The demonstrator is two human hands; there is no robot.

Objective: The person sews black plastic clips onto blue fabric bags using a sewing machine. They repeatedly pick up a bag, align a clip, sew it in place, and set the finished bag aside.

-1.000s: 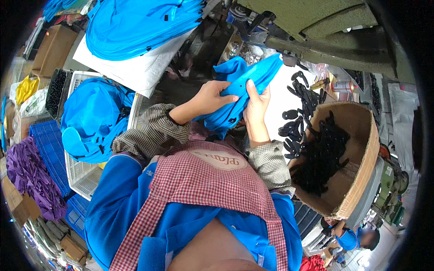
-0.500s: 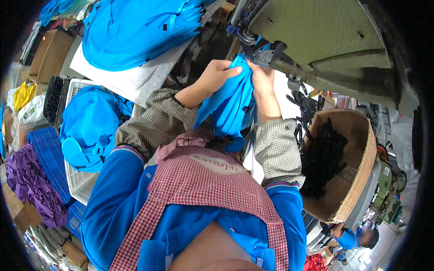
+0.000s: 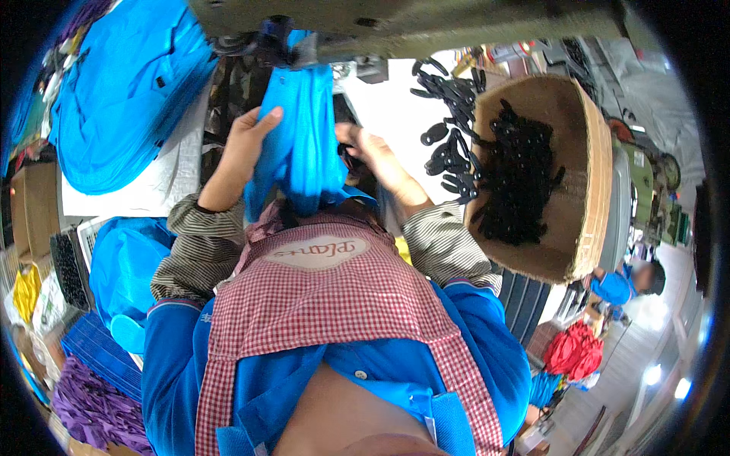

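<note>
A gathered blue fabric piece hangs from beneath the green machine down toward my apron. My left hand grips its left side, with the thumb lying over the cloth. Just right of the fabric, my right hand has its fingers curled; something dark shows by the fingertips, too blurred to name. Small black oblong parts lie loose on the white tabletop beyond my right hand. Shadow hides where the fabric meets the machine.
A cardboard box full of black parts stands at the right. A tall stack of blue fabric lies at far left, above a basket of blue items. Purple cloth is lower left. Another person works at far right.
My right hand has come off the top of the fabric and moved down to its right side. My left hand still grips the cloth. The view has turned rightward.
</note>
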